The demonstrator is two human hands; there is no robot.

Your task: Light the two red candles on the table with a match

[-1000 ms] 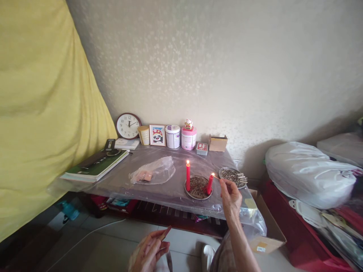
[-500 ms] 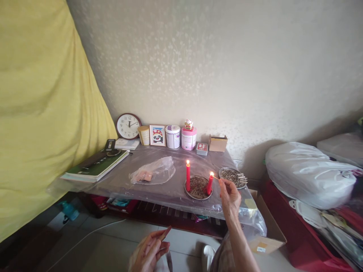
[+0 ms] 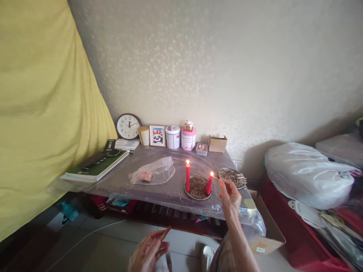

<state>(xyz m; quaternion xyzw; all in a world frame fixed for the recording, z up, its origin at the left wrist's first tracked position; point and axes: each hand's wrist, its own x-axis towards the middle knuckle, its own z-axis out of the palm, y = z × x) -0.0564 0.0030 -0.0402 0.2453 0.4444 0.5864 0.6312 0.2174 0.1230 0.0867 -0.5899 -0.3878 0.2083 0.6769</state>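
Note:
Between the thumb and fingers of my right hand (image 3: 230,192) is a thin matchstick (image 3: 216,178), its tip at the flame of the shorter red candle (image 3: 209,184). A taller red candle (image 3: 187,176) burns to the left. Both candles stand in a round dish (image 3: 198,196) of dark grains; the shorter one leans slightly. Low in front of the table, my left hand (image 3: 150,249) is closed around a small flat matchbox (image 3: 165,233), partly hidden by the fingers. Just beyond my right hand lies a second dish (image 3: 227,175) with several pale sticks.
A plastic bag (image 3: 154,170) lies on the plastic-covered table (image 3: 119,185). Books (image 3: 96,166), a clock (image 3: 128,126), tins (image 3: 172,136) and a small carton (image 3: 217,143) line the back and left. White bags (image 3: 309,173) and a cardboard box (image 3: 269,226) crowd the right; a yellow curtain (image 3: 48,113) hangs left.
Almost nothing differs. Both hands keep their places, the match stays at the shorter candle's wick, and both flames still burn. The view has shifted very slightly.

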